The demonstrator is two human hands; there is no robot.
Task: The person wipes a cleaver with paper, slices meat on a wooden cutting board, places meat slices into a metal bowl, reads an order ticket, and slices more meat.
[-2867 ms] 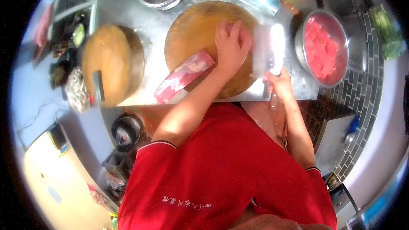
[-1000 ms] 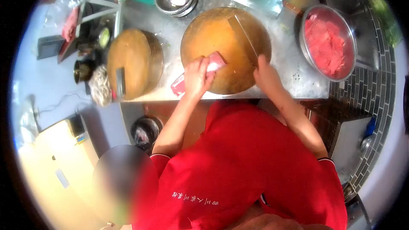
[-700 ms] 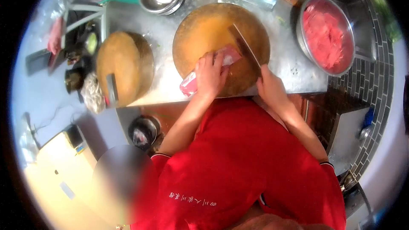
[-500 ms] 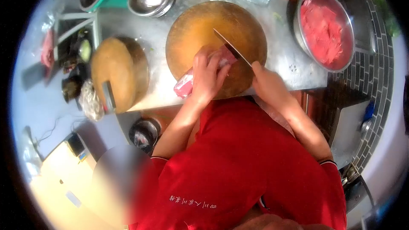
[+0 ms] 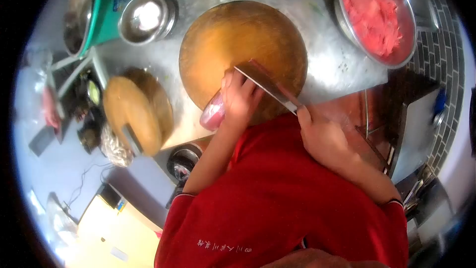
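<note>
- The left hand [image 5: 238,97] lay right on the meat [image 5: 213,112], fingers curled over it, and was the nearer one.
- The right hand [image 5: 322,139], off to the meat's right, was wrapped around the handle of the knife [image 5: 263,82].
- The meat slanted across the near-left rim of the chopping board [image 5: 233,34], its long axis running away and rightward; the blade slanted across that line, just beside the left fingers. I couldn't tell whether it touched the meat.
- The meat looked pinkish red, pale-streaked and glossy, its near end rounded.
</note>
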